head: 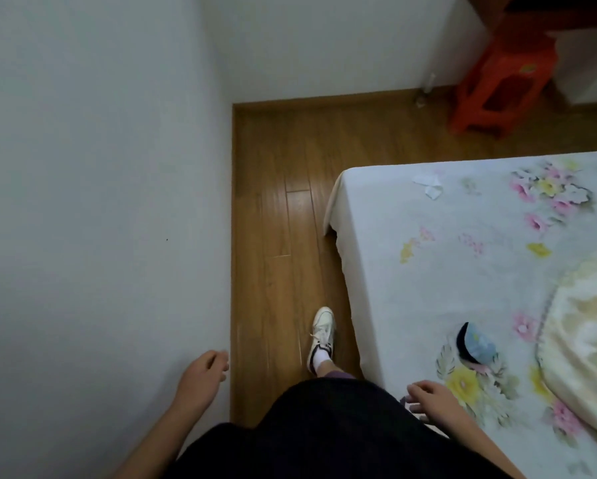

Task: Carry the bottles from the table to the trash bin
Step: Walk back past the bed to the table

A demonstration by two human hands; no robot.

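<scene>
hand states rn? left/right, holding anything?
Left hand: loosely curled, empty, no bottle.
Right hand: fingers loosely bent, empty, above the edge of the bed.

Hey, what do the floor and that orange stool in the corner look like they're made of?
The brown plank floor looks like wood or wood-look laminate with a semi-gloss finish: plank seams, grain streaks and a soft sheen show. Which of the two cannot be told. The orange-red square stool looks like moulded plastic: uniform saturated colour, smooth surfaces and one-piece splayed legs, though the picture is blurred there.
</scene>
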